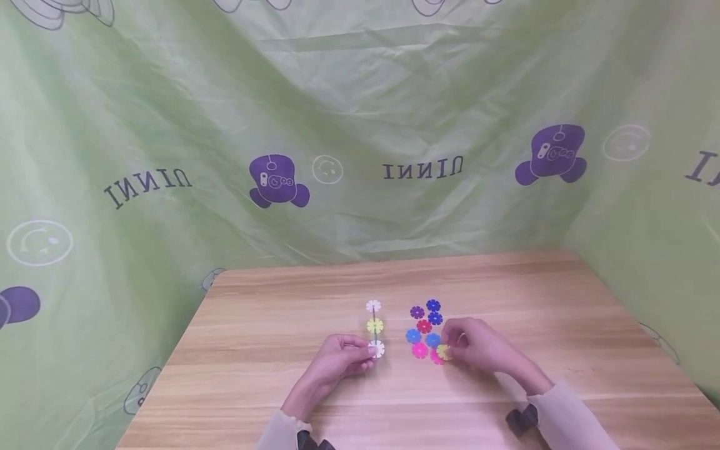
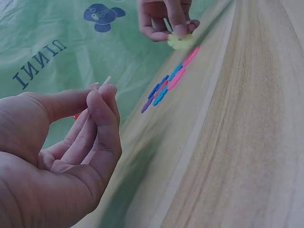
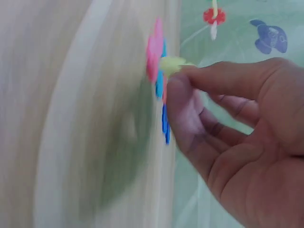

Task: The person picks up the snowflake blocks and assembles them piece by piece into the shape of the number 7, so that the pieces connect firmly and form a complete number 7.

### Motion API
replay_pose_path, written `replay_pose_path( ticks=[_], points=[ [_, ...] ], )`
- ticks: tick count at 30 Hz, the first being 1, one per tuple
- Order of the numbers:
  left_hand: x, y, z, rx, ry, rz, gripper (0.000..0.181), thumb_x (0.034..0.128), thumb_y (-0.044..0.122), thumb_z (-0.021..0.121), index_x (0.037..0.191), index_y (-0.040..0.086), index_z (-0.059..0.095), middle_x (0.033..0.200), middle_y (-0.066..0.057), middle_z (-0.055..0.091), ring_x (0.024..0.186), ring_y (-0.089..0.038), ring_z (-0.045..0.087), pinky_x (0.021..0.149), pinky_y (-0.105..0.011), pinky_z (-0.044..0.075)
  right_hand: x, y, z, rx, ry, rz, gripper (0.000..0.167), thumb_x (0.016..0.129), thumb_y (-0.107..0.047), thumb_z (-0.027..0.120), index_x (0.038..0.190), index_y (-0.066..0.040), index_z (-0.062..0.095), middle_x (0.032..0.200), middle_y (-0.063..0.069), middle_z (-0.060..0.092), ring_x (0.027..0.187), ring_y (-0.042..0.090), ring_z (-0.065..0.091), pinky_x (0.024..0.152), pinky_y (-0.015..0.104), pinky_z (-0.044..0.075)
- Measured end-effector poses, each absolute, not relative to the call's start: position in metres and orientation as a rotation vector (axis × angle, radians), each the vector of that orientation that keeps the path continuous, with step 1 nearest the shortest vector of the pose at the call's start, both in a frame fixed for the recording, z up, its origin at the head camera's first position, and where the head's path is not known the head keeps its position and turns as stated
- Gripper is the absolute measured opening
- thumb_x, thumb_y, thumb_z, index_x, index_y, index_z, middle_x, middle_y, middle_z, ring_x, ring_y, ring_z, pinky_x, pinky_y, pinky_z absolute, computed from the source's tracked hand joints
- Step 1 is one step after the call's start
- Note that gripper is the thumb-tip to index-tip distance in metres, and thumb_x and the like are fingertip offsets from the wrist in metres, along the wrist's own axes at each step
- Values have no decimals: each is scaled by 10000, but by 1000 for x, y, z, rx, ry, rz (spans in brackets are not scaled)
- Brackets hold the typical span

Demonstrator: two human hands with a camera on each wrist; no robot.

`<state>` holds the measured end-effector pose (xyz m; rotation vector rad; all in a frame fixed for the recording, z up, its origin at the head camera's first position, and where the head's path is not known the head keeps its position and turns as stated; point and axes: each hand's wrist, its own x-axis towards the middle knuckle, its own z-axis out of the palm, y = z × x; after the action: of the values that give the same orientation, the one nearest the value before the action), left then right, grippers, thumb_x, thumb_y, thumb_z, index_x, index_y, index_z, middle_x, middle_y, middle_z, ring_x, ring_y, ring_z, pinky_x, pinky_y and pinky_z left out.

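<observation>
My left hand (image 1: 343,362) pinches a white notched disc (image 1: 377,349) at the near end of a joined chain, which runs on through a yellow disc (image 1: 375,325) to another white disc (image 1: 374,305). Between thumb and index finger of my right hand (image 1: 482,345) is a loose yellow disc (image 1: 443,352), held just over the pink disc (image 1: 437,357). In the left wrist view that yellow disc (image 2: 180,42) hangs from the fingertips. The right wrist view shows a red disc (image 3: 214,16) of the chain, with other parts cut off by the frame edge.
Flat on the wooden table (image 1: 253,312), left of my right hand, lie several loose discs: purple (image 1: 417,312), dark blue (image 1: 433,305), red (image 1: 424,326), light blue (image 1: 413,335) and pink (image 1: 419,350). A green printed cloth (image 1: 349,219) hangs behind and beside the table.
</observation>
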<state>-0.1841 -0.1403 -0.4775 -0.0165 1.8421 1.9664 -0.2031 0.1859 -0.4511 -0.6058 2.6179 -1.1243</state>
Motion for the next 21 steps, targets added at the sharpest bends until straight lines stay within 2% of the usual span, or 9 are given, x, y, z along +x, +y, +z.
replay_pose_path(
  ticks=[5,10,15,21],
  points=[
    [-183,-140,-477,3,1830,1978,216,924,71,761,1102,-47,725,940,-44,795,753,-63,712,745,-203,624,-198,176,-452,-654,2473,-1373,157,889,-16,764,1023,-36,685,933,74,696,798,129,691,678,238,615],
    [-183,-139,-476,3,1832,1973,220,923,79,769,1097,-48,725,920,-40,795,753,-64,716,736,-194,620,-194,163,-455,-569,2349,-1577,178,882,4,777,1035,43,695,977,147,716,868,241,760,730,265,659],
    [-184,-135,-477,24,1849,1960,233,925,95,772,1099,-53,726,929,-49,800,769,-72,722,764,-212,632,-192,154,-457,-559,2423,-1582,195,858,-68,831,1009,7,732,980,122,743,924,243,774,784,248,656],
    [-187,-127,-475,42,1872,1955,238,929,112,774,1102,-48,739,940,-62,808,775,-76,723,774,-219,636,-192,144,-455,-508,2509,-1595,164,841,-138,868,943,-53,772,938,90,788,868,167,773,723,211,636]
  ],
)
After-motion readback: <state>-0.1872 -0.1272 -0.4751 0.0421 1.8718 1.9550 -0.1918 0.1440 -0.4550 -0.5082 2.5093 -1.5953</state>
